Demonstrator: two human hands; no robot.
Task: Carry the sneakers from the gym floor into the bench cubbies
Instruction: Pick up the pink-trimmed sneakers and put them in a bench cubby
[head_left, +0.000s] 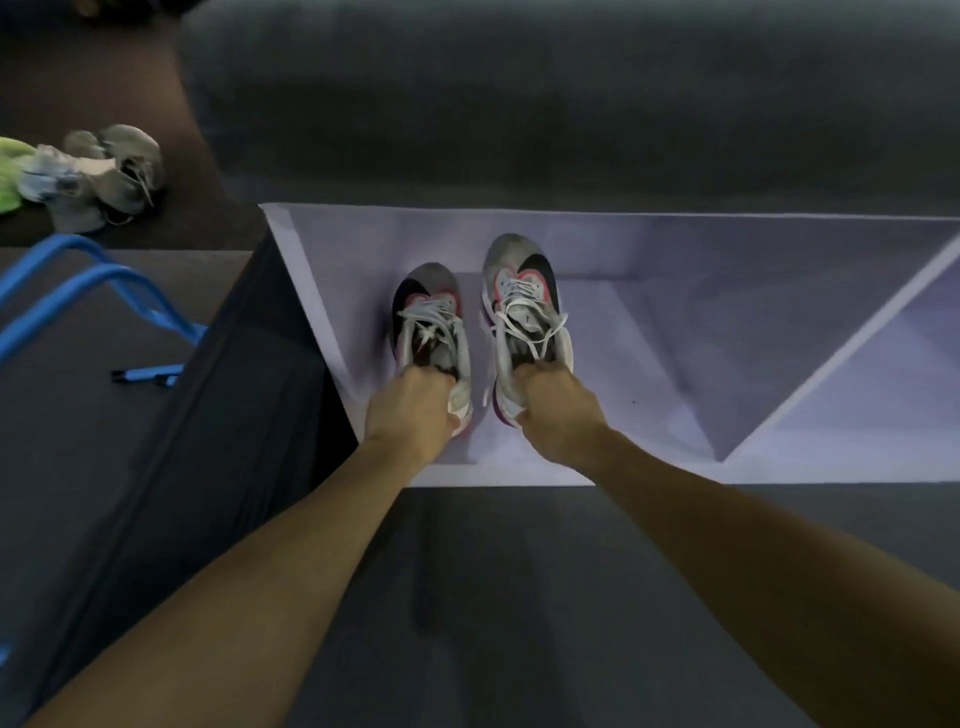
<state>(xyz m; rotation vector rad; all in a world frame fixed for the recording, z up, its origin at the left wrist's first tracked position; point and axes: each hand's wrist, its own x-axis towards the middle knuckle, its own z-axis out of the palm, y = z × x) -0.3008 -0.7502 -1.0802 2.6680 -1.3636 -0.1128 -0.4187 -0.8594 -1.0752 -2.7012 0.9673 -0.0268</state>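
Two grey sneakers with black and pink panels and white laces lie side by side, toes pointing away, inside the leftmost white cubby (649, 343) of the bench. My left hand (410, 410) grips the heel collar of the left sneaker (431, 312). My right hand (556, 410) grips the heel collar of the right sneaker (524, 296), which sits a little farther in. Whether the soles rest on the cubby floor is hard to tell.
More sneakers, a grey pair (117, 174) beside a pale blue one and a neon green one (10, 176), lie on the dark gym floor at far left. A blue metal frame (98, 291) stands left of the bench. A white divider (841, 343) bounds a second cubby at right.
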